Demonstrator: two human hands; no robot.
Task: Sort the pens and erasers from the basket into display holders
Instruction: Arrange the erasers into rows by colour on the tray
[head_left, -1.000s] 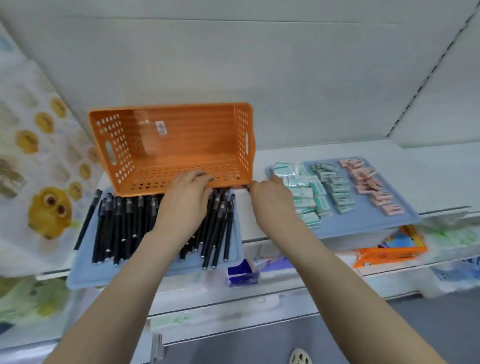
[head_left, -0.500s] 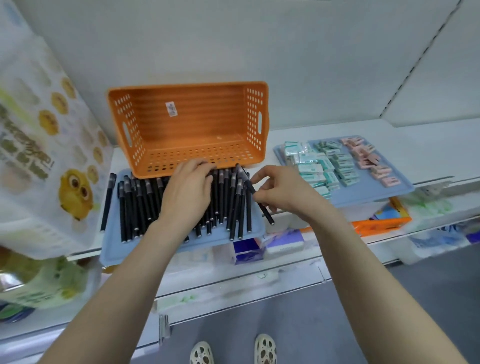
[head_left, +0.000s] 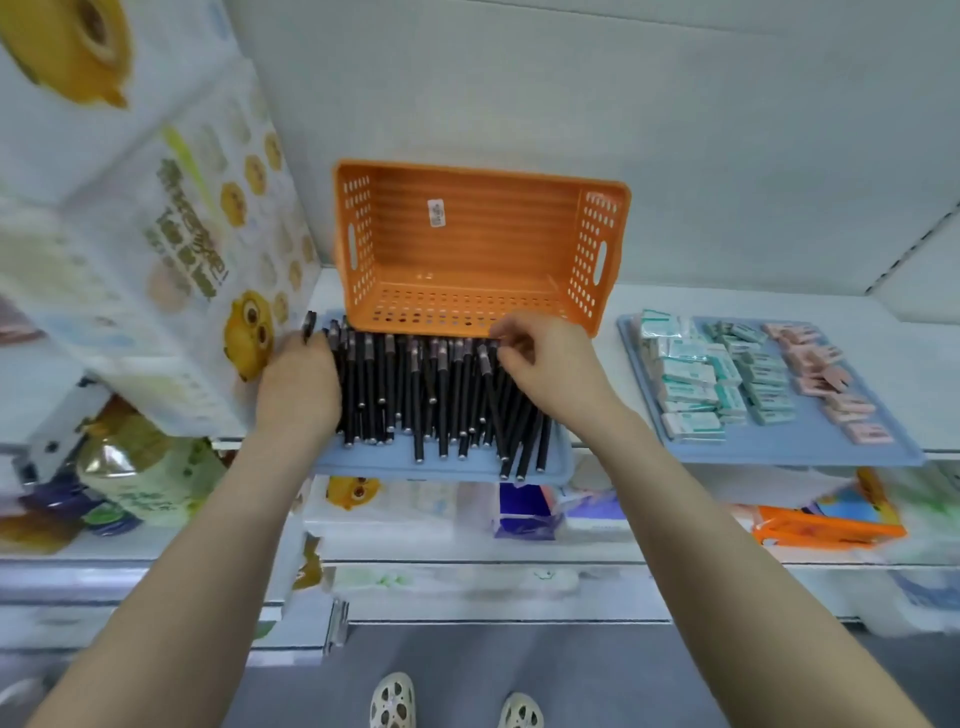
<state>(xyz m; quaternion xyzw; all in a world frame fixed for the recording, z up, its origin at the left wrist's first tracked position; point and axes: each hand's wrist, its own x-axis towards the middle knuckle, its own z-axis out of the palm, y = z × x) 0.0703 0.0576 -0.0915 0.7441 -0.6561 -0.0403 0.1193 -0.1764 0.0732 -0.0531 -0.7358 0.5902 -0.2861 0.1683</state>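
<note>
An empty orange basket (head_left: 478, 244) stands tipped on its side at the back of the shelf. In front of it several black pens (head_left: 415, 395) lie side by side on a blue tray (head_left: 447, 470). My left hand (head_left: 298, 387) rests flat against the left edge of the pen row, fingers straight. My right hand (head_left: 545, 358) is at the right end of the row, fingers curled and pinching the top of a black pen (head_left: 491, 384). Green and pink erasers (head_left: 727, 374) lie in rows on a second blue tray (head_left: 789, 452) at the right.
Large printed packages (head_left: 156, 234) crowd the shelf just left of the pen tray. A lower shelf holds a bottle (head_left: 145, 467), boxes and an orange package (head_left: 826, 530). The shelf's white back wall rises behind the basket. My feet stand on grey floor below.
My left hand has slid from the middle of the pens to the row's left edge. My right hand moved up to the pen tops. The stray slanted pen now lies in the row.
</note>
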